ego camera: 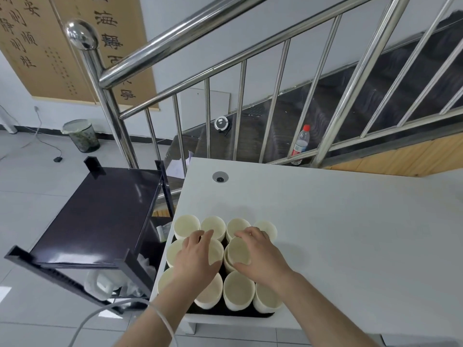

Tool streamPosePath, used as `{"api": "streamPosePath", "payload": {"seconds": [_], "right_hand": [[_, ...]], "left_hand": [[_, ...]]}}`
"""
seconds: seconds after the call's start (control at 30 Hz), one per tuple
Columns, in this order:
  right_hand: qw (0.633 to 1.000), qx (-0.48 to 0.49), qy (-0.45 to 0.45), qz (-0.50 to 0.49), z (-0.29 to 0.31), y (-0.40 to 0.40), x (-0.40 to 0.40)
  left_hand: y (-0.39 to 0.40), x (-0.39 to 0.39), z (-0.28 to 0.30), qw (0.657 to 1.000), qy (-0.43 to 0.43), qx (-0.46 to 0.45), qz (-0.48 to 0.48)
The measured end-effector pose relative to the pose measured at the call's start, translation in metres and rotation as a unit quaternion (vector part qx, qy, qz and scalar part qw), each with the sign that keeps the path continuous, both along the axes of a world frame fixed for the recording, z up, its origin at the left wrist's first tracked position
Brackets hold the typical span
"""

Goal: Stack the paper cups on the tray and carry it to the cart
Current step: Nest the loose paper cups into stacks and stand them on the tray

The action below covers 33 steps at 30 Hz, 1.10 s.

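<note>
Paper cups [213,227] fill the tray [225,313] at lower centre on the tabletop [338,221]. Right hand [260,256] grips one cup; left hand [198,256] rests flat. Cart [100,214], left, awaits.

Both my bare forearms reach forward and slightly inward from the bottom of the view, palms turned down. My left hand [198,256] lies flat with its fingers loosely spread and nearly straight, fingertips pointing away from me. A thin white band circles my left wrist. My right hand [258,256] sits just beside it, arched, with the fingers bent over the far side and the thumb hooked at the near side, pinching something between them. The two hands are close together but not touching.
</note>
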State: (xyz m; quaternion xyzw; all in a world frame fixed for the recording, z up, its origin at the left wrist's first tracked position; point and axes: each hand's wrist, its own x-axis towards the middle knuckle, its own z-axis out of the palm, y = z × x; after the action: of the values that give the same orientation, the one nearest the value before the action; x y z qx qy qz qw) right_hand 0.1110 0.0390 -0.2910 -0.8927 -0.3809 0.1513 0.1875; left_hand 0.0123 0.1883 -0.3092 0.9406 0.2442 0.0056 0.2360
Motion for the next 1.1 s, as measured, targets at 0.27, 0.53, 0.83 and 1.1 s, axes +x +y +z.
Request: {"api": "streamPosePath", "payload": {"seconds": [0.27, 0.53, 0.83, 1.1], "right_hand": [[0.999, -0.045, -0.003, 0.009, -0.013, 0.003, 0.001], [0.998, -0.060, -0.019, -0.005, -0.023, 0.010, -0.001], [0.998, -0.056, -0.013, -0.017, -0.027, 0.013, -0.002], [0.998, -0.055, -0.010, -0.022, -0.027, 0.014, -0.003]], "left_hand": [[0.001, 0.003, -0.014, 0.999, 0.033, 0.013, -0.002], [0.002, 0.003, -0.025, 0.999, 0.029, 0.018, 0.007], [0.003, 0.005, -0.028, 0.999, 0.019, 0.017, 0.024], [0.004, 0.005, -0.029, 0.998, 0.041, 0.029, 0.027]]}}
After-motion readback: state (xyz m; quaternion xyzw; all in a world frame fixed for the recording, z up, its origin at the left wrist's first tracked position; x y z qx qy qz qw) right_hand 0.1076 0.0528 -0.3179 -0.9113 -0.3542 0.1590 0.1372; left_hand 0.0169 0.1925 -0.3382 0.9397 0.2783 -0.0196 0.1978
